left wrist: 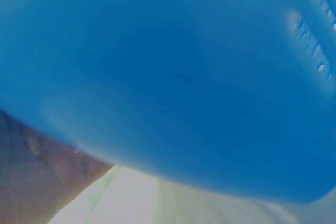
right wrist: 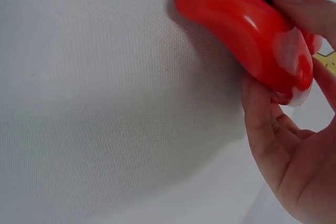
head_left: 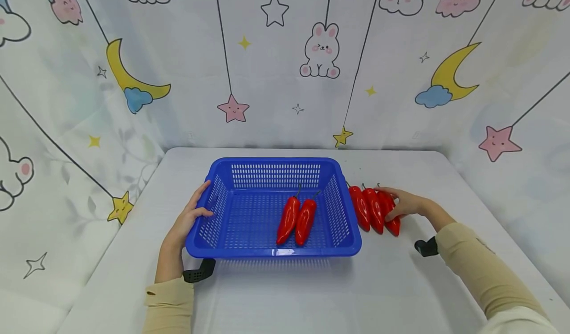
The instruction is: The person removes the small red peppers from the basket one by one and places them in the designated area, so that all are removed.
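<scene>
Blue basket (head_left: pixel 240 253); red peppers (head_left: pixel 288 220) inside, alongside

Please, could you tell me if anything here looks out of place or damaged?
Nothing stands out. Two red peppers lie side by side in the blue basket, and three more peppers lie in a row on the table beside it. No spill or damage shows.

A blue basket (head_left: pixel 267 253) is filling the middle of the table (head_left: pixel 276 304), its raised walls blocking any low pass. From above, its left half is offering free room; two red peppers (head_left: pixel 289 220) are lying right of centre. The left hand (head_left: pixel 186 222) is obstructing the left rim. Three more peppers (head_left: pixel 374 210) and the right hand (head_left: pixel 406 204) are crowding the outer right; I'm seeing bare table in front.
</scene>
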### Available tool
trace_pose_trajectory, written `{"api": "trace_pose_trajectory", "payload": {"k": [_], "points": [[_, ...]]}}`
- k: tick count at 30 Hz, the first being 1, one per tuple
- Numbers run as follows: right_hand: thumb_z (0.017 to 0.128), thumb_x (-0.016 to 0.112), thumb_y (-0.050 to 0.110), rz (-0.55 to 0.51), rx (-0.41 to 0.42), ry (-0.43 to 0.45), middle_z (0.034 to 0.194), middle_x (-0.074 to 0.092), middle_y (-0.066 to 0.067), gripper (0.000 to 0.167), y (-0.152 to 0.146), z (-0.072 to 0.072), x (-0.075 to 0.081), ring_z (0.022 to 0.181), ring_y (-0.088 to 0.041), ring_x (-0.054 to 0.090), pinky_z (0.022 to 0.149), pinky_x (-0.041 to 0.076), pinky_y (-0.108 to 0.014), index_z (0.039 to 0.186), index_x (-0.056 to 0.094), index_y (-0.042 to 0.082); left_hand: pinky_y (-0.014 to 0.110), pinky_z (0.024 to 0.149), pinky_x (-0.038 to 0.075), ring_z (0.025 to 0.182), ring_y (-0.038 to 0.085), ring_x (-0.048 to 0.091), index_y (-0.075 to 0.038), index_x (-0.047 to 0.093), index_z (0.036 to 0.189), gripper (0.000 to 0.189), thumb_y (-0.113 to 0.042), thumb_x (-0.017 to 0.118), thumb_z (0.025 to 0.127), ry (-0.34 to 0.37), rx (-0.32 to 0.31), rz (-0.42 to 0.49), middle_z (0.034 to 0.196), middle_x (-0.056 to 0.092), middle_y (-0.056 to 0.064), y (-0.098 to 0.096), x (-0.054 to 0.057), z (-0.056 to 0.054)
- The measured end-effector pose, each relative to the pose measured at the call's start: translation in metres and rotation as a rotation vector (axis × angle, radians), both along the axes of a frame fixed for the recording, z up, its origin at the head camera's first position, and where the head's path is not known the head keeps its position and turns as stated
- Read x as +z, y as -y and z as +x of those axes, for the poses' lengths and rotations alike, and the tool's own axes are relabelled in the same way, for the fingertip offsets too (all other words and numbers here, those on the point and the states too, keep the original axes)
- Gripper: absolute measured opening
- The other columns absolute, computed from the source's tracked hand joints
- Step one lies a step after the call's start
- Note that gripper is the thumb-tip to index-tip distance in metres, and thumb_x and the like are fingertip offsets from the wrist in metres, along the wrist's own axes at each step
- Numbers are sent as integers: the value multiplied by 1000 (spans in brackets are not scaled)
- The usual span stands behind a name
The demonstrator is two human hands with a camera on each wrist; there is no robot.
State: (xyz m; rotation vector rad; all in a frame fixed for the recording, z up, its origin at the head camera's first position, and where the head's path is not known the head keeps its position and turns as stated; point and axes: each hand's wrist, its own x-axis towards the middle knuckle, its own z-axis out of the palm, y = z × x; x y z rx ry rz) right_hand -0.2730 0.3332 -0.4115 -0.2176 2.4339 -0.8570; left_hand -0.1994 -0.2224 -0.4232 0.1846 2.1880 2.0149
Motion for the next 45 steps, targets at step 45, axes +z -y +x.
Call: {"api": "trace_pose_trajectory", "payload": {"k": [45], "points": [[77, 67, 42, -14, -78, -404, 119, 47, -22, 87, 16, 19, 76, 92, -32, 59, 74, 50, -46, 145, 21, 14, 58, 95, 26, 132, 41, 11, -26, 10, 148, 76, -1, 41, 83, 15, -3, 1, 153, -3, 7, 1, 1, 0]]}}
